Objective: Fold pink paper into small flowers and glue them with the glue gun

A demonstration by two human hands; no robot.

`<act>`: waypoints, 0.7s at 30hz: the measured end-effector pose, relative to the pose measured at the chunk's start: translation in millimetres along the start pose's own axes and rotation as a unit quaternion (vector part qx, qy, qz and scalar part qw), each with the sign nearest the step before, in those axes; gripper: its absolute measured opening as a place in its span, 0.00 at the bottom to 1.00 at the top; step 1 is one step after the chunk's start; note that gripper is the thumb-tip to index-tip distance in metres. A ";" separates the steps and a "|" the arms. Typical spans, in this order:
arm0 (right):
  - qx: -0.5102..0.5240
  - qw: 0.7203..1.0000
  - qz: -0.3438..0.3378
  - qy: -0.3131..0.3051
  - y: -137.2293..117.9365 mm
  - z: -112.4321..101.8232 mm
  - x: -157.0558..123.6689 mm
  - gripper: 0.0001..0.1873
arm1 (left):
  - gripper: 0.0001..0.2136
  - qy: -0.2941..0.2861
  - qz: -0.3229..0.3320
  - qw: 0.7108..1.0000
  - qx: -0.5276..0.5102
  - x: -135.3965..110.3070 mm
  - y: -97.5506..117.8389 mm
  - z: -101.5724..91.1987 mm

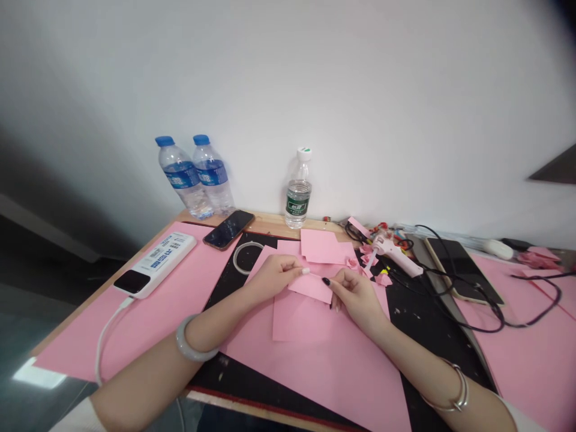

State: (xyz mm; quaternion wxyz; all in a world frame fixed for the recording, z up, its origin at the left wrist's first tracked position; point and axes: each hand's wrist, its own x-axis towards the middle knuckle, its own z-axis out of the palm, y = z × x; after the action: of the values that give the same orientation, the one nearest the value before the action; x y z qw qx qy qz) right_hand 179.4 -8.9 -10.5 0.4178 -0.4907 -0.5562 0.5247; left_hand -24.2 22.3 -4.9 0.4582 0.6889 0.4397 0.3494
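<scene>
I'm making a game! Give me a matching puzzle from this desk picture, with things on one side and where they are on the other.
Things:
1. Pale chunky bangle
2. Silver bangle
3. Pink-and-white hot glue gun
4. Green-labelled water bottle

Places:
A. Standing by the wall
B. On the left forearm
C. Lying among black cables
D. On the right forearm

Right pairs: 1-B, 2-D, 3-C, 4-A

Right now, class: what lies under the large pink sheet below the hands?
The large pink sheet lies on a black mat, visible beside it. Smaller pink sheets lie on top. The mat beneath is covered and cannot be seen.
</scene>
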 end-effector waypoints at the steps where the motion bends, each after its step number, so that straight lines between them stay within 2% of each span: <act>1: 0.002 1.000 0.001 0.001 0.4 -0.3 0.2 0.20 | 0.17 -0.004 0.001 1.000 0.000 0.1 -0.2 -0.4; 6: 0.005 1.000 0.002 0.000 1.0 -0.9 0.2 0.20 | 0.14 -0.035 0.014 0.999 0.009 -1.1 2.0 -1.1; 11: 0.003 1.000 0.000 -0.015 -0.9 -0.2 0.1 0.19 | 0.12 -0.038 0.019 0.999 0.005 -1.5 2.2 -0.6; 16: 0.001 0.998 0.019 -0.058 -2.0 -0.5 0.4 0.15 | 0.14 -0.046 -0.006 0.998 -0.035 -2.0 1.0 -0.3; 21: 0.015 0.997 0.002 -0.073 -2.1 -1.0 -0.4 0.11 | 0.16 -0.067 -0.029 0.994 -0.084 -1.7 -0.2 1.6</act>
State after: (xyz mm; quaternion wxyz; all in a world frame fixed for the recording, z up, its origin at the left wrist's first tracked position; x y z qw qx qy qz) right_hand 180.2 -9.0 -8.3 0.3823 -0.4463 -0.5759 0.5683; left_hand -23.5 20.3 -5.8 0.5532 0.6566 0.3967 0.3248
